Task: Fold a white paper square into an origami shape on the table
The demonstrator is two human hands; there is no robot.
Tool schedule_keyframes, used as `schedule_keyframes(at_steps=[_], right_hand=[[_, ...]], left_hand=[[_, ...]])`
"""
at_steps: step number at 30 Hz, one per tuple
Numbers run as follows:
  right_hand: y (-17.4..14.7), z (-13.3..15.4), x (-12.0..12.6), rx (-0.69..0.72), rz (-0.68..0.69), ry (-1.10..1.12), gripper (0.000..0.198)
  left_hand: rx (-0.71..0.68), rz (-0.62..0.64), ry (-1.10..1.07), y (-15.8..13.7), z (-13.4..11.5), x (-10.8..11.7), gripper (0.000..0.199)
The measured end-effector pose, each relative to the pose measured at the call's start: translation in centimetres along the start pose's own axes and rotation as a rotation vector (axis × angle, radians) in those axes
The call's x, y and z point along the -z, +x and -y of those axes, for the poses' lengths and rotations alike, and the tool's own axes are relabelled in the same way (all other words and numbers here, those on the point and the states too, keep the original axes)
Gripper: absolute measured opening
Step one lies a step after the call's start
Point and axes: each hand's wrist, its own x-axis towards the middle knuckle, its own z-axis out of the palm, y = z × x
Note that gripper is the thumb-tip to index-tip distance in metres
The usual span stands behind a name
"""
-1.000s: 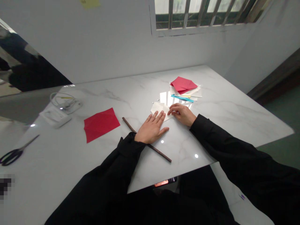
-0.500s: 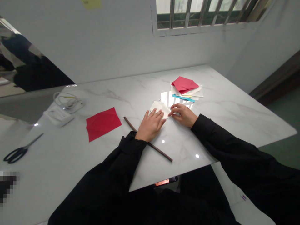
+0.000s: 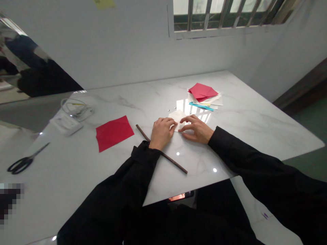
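A small folded sheet of cream-white paper (image 3: 179, 116) lies on the tabletop between my two hands. My left hand (image 3: 160, 133) is closed at its left side, thumb and fingertips bent together at the lower edge. From the right, my right hand (image 3: 198, 130) has curved fingers and thumb on the paper's lower right edge. Under my left wrist runs a thin brown stick (image 3: 175, 163), lying diagonally. Left of that stick is a flat sheet of red paper (image 3: 114, 132) with creases.
Behind my right hand sits a stack of red, white, yellow and blue papers (image 3: 203, 92). Black-handled scissors (image 3: 22, 164) lie far left, below a white box (image 3: 66, 124) and a coiled white cable (image 3: 76, 107). Tiny shiny beads (image 3: 168, 110) dot the table behind the paper.
My left hand has gone from lying flat over the paper to bent fingers at its lower edge. My right hand has shifted slightly left and nearer me. The view has turned a little.
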Motion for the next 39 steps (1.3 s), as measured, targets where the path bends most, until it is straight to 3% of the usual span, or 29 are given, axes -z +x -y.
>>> schedule_keyframes(at_steps=[7,10,14,20,26,34,39], right_hand=[[0.2,1.2,-1.1,0.088,0.087,0.000,0.027],[0.2,0.5,-0.8,0.046,0.011,-0.012,0.024],[0.1,-1.7,-0.2,-0.116,-0.124,-0.077,0.028],[-0.3,-3.0,0.2,-0.118,-0.029,-0.066,0.026],[-0.3,-1.9,0.6,-0.145,-0.002,-0.025,0.020],[-0.1,-0.6,0.6,-0.073,0.058,0.044,0.019],[-0.1,-0.5,0.4,-0.091,0.055,0.066,0.015]], left_hand=[[-0.018,-0.008,-0.071,0.5,1.1,-0.4,0.012],[-0.057,-0.002,-0.117,0.6,1.8,-0.4,0.012],[-0.081,0.037,-0.190,0.6,2.4,-0.2,0.020],[-0.104,0.064,-0.211,0.8,2.5,0.2,0.029],[-0.029,0.026,-0.102,0.8,2.4,0.2,0.031],[-0.010,0.001,0.015,0.7,1.8,0.1,0.035],[0.011,0.041,-0.024,0.5,1.7,0.1,0.036]])
